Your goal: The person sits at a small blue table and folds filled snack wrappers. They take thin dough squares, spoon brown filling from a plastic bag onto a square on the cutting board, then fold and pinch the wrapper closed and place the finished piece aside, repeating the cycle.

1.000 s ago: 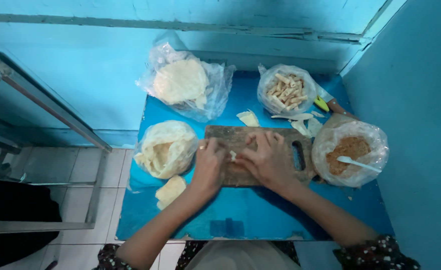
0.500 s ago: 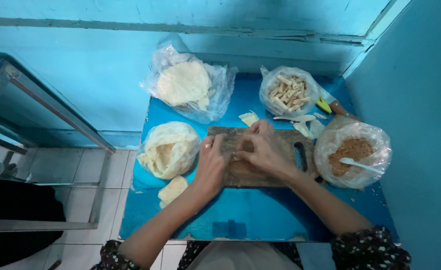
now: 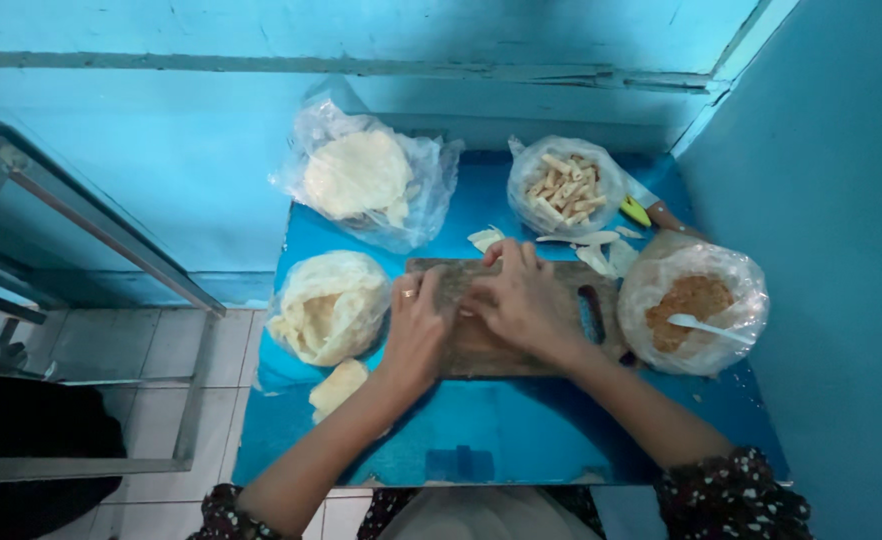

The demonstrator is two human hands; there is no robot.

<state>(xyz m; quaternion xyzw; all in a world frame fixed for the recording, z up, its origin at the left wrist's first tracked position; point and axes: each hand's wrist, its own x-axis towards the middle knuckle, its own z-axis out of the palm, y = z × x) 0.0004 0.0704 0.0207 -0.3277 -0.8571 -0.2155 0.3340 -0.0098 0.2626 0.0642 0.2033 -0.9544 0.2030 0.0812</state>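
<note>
My left hand [image 3: 416,325] and my right hand [image 3: 517,295] both press down on something thin on a brown wooden cutting board [image 3: 481,350] in the middle of a small blue table [image 3: 501,430]. The fingers of both hands curl together over the piece, which is mostly hidden under them. A ring shows on my left hand. A bag of brown filling [image 3: 696,305] with a white spoon [image 3: 709,327] in it stands to the right of the board.
A bag of pale wrappers [image 3: 331,305] lies left of the board, with a folded pale piece [image 3: 338,387] below it. At the back stand a bag of flat white sheets [image 3: 361,175] and a bag of rolled sticks [image 3: 566,185]. Blue walls close the back and right.
Both hands have stayed on the board, with the fingers shifting slightly over the piece. The view has drifted a little.
</note>
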